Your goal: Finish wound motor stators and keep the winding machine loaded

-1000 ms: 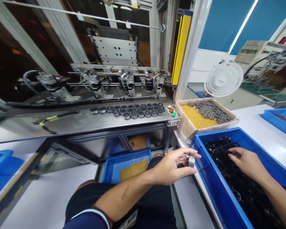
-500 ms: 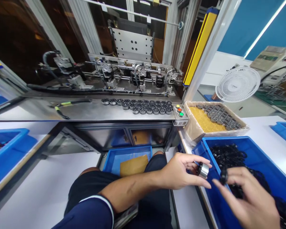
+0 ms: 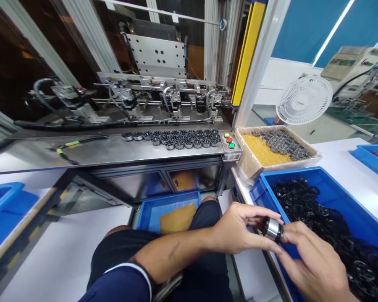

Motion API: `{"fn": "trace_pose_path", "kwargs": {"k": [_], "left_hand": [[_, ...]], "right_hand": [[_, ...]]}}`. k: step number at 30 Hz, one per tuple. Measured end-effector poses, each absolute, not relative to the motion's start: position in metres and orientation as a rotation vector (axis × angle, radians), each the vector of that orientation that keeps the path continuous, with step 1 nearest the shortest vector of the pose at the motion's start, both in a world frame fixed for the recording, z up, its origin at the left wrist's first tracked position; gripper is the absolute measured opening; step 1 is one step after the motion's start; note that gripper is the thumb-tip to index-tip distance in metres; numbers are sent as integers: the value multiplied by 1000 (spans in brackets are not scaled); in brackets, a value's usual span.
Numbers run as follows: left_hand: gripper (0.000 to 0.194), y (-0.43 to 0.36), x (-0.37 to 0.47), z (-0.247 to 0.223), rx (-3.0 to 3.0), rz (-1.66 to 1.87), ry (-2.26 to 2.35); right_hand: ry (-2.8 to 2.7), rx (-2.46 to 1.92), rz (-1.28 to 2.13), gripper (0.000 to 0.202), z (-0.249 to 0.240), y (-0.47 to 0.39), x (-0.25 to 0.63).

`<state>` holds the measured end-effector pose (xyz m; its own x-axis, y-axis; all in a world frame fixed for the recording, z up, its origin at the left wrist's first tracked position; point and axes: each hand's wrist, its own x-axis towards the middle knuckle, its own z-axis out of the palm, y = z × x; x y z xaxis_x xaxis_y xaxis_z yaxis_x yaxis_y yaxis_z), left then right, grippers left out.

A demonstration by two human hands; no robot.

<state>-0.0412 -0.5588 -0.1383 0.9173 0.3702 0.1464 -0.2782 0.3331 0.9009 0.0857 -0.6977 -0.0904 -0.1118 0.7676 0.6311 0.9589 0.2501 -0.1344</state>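
My left hand (image 3: pixel 242 230) grips a short silver metal cylinder (image 3: pixel 273 229) with a dark inside, thumb below and fingers above. My right hand (image 3: pixel 315 260) closes on a black plastic ring-like part (image 3: pixel 281 233), which it holds against the cylinder's right end. Both hands meet at the near left edge of a blue bin (image 3: pixel 327 178) heaped with black plastic parts (image 3: pixel 334 235). The right fingertips partly cover the black part.
Rows of silver and black cylinders (image 3: pixel 189 139) stand on the metal ledge of a machine, beside a button box (image 3: pixel 229 144). A plastic-lined carton (image 3: pixel 248 163) of similar parts sits behind the bin, near a white fan (image 3: pixel 304 100). Another blue bin (image 3: pixel 12 205) is at left.
My right hand has moved left from over the bin, bringing the black part against the cylinder. The left hand keeps its hold. The view has shifted slightly.
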Motion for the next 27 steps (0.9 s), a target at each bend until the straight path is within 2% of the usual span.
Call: {"fn": "trace_pose_path", "kwargs": {"k": [3, 8, 27], "left_hand": [[76, -559, -41, -138, 1118, 422, 98], [79, -557, -42, -134, 1030, 364, 126], [83, -553, -45, -137, 941, 254, 145]], "right_hand": [[-1924, -1555, -384, 12, -91, -698, 94], [-2024, -1550, -483, 30, -93, -699, 107], [-2112, -1465, -588, 24, -85, -696, 98]]}}
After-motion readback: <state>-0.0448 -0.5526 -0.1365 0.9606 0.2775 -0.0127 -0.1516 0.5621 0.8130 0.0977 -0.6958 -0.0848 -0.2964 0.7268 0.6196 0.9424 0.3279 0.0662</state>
